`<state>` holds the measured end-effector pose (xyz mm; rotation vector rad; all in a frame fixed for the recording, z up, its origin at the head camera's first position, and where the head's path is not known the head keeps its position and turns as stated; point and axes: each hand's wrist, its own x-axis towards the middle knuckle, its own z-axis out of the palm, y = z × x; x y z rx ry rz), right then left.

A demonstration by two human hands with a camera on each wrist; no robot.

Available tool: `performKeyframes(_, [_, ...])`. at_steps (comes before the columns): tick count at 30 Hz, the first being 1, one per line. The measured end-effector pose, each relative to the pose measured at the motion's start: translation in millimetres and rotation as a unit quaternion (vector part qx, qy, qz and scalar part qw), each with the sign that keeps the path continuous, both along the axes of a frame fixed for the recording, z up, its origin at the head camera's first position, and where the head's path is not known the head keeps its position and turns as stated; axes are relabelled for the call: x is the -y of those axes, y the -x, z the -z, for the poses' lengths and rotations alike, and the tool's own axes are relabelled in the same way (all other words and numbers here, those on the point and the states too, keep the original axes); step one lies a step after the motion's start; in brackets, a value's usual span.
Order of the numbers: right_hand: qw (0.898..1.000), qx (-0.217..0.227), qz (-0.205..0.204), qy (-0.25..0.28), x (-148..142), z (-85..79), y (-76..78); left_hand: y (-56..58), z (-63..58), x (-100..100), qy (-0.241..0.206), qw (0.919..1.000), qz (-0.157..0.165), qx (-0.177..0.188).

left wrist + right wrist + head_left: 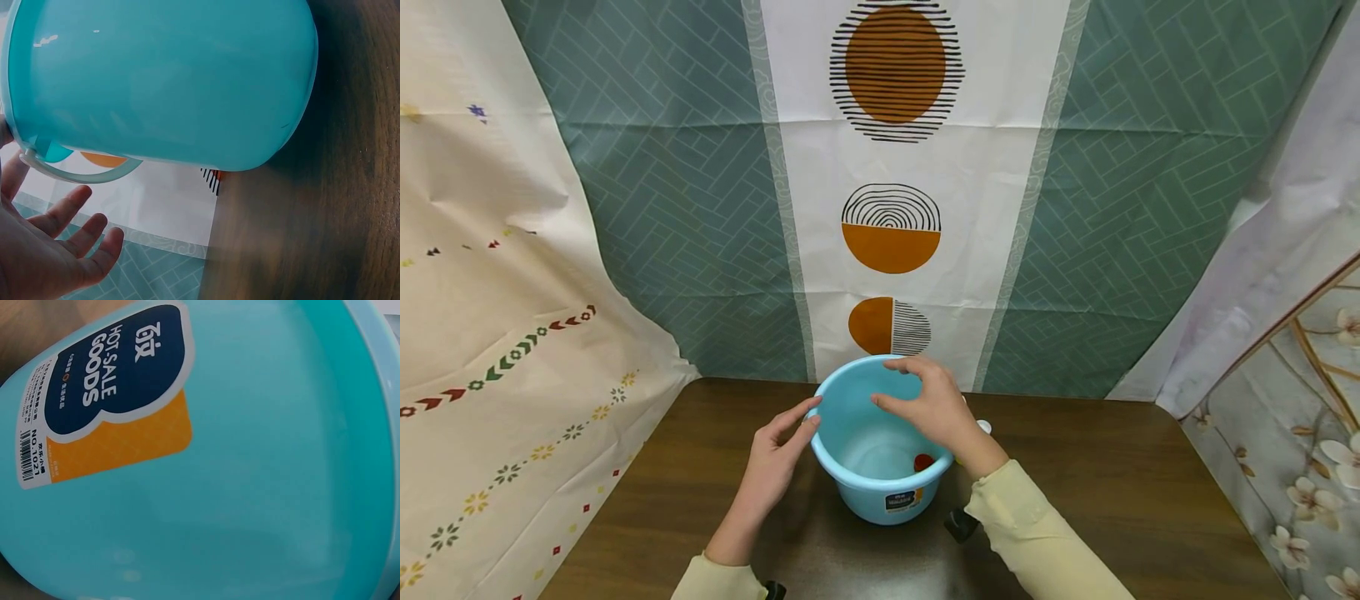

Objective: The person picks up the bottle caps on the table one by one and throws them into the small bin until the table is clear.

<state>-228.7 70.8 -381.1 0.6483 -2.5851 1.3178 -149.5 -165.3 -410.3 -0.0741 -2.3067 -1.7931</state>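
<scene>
Blue bucket (859, 417) is stood upright on the dark wooden bench (1075, 483), mouth upward, with a printed label (119, 381) carried on its outer wall. A red item (923, 462) is seen inside, towards the near right side; what it is cannot be told. The rim is touched at its left by fingertips of the left hand (771, 460), whose fingers are spread and relaxed, not wrapped round anything. The right hand (928, 408) is held over the mouth, thumb and fingers parted and nothing gripped; how deep it is set cannot be told. A white item (984, 427), partly hidden, is seen just beyond the right wrist, and a pale handle (94, 179) is hung outside the rim.

The step in hand is judged to be a reach at the mouth. For it to be done well, the rim should be steadied by light pressure at the left, since a light bucket could be tipped by a knock. The right wrist should be cleared of the near right rim, and the handle should not be caught by the left fingers.
</scene>
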Motion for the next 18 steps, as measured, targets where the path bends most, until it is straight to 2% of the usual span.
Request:
performKeyframes(13, [1.000,0.016,-0.003,0.016,-4.6,1.1,-1.0,-2.4,-1.7,-1.2,-0.003,1.0000,0.001,0.001])
performKeyframes(18, [1.000,0.023,0.007,0.017,-11.1,-3.4,-3.0,0.1,2.7,0.9,-0.002,1.0000,0.003,-0.008])
